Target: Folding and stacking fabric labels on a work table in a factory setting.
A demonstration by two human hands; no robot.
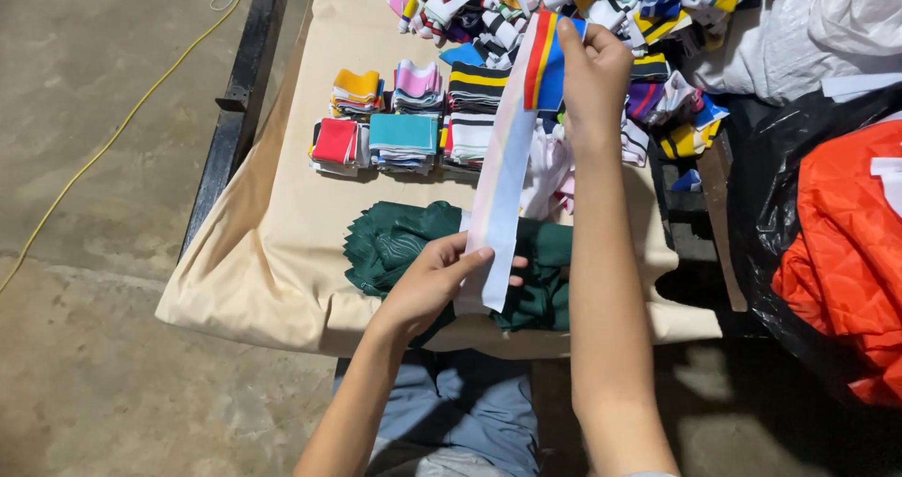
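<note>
Both hands, left (434, 280) and right (590, 68), grasp the striped knit band (505, 172) above the green fabric (395, 242); keep it taut.

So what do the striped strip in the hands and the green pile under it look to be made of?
Striped strip: looks like soft knit ribbing, matte; it hangs limp between the left hand and right hand, with woven-in colour bands. Green pile: probably similar knit fabric, matte, with fine parallel ridges and soft folds. Fibre cannot be told.

Black plastic bag (780, 204), right side
</note>
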